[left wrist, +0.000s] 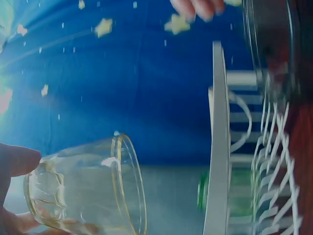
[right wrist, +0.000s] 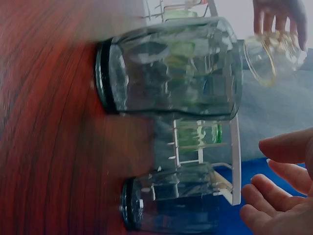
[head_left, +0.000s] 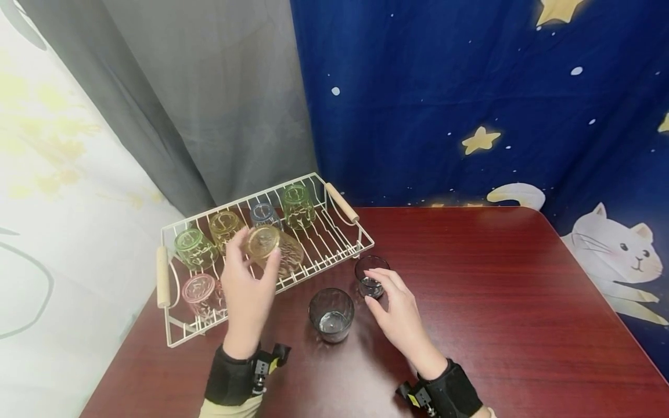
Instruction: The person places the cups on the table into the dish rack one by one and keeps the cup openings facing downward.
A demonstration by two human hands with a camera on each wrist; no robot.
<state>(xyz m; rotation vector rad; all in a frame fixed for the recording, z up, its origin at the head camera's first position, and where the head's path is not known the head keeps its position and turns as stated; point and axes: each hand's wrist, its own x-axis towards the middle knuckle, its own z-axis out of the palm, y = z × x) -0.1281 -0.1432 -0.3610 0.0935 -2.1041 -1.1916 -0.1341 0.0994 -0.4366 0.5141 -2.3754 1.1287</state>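
Observation:
My left hand (head_left: 244, 293) grips a clear amber glass (head_left: 290, 255) near its base. The glass is upside down and tilted above the white wire rack (head_left: 340, 260); its rim faces down toward the wires in the left wrist view. On the table, two smoky grey glasses stand upright. One, the nearer glass (head_left: 331, 316), is between my hands. Around the farther grey glass (head_left: 372, 267), the fingers of my right hand (head_left: 401, 310) are spread. The right wrist view shows that thumb and fingers (right wrist: 283, 144) apart, with a gap before the glass.
Upturned glasses sit in the rack: two green (head_left: 193, 248), one amber (head_left: 226, 227), one blue (head_left: 263, 213) and one pink (head_left: 200, 290). Wooden handles (head_left: 163, 278) rise at both rack ends. Curtains (head_left: 444, 104) hang behind the reddish table (head_left: 496, 302).

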